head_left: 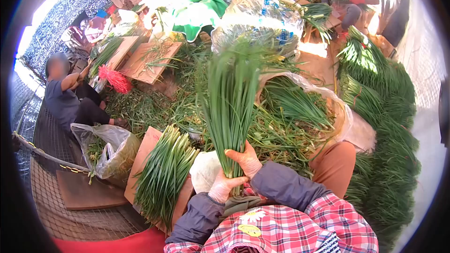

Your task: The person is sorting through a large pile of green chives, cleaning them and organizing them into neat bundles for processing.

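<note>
A tall bunch of long green stalks (230, 107) stands upright in front of my body, its leafy tops blurred. Low on its stems, my left hand (226, 185) is wrapped round the pale base. My right hand (246, 159) grips the same bunch slightly higher, on its right side. Both hands look covered by thin clear gloves. To the left, a pile of cut stalks (166, 173) lies on a wooden board (146, 147), pale ends pointing up and away from me. An open plastic bag (349, 112) with more green stalks (297, 103) lies beyond my right knee.
Loose leaves (154, 105) litter the floor. Tied bundles (389, 159) line the right side. At left sit a person (65, 93), a clear bag (110, 154) and a brown board (86, 189). Wrapped bundles (258, 23) and other people are at the back.
</note>
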`<state>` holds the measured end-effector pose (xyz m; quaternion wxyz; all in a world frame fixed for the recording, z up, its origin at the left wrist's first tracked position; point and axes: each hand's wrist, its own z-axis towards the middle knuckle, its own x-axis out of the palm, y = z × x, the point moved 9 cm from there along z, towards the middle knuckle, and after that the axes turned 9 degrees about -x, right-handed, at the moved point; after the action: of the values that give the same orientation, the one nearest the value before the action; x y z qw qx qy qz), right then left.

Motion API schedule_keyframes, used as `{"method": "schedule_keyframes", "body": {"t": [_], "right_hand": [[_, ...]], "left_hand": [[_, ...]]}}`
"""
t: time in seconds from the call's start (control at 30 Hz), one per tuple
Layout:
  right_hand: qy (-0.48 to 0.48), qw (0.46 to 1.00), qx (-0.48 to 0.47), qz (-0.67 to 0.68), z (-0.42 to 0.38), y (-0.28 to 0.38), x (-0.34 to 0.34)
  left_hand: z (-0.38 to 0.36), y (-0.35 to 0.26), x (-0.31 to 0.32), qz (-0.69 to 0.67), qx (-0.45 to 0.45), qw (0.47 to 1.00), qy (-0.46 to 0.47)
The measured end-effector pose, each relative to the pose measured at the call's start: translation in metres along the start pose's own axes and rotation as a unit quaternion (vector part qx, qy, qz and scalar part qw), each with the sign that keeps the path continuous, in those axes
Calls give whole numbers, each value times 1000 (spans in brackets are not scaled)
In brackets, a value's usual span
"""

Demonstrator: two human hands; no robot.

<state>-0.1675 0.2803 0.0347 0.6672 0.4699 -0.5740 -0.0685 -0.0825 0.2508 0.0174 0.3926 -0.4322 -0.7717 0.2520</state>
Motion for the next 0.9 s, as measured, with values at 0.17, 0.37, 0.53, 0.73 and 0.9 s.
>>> {"method": "schedule_keyframes", "body": {"t": [0.17, 0.37, 0.53, 0.73, 0.9], "right_hand": [[-7, 986, 145, 88, -18, -25, -22], [125, 958, 257, 25, -52, -28, -14], [524, 665, 198, -494, -72, -12, -27], [192, 857, -138, -458, 28, 147, 5], [314, 618, -101, -714, 48, 52, 16]], "left_hand": [[2, 27, -4, -54, -56, 997, 4], [-38, 19, -16, -34, -43, 998, -26], [-76, 8, -55, 39, -62, 995, -69], [-103, 16, -82, 93, -106, 986, -90], [-110, 22, -84, 75, -110, 988, -74]]}}
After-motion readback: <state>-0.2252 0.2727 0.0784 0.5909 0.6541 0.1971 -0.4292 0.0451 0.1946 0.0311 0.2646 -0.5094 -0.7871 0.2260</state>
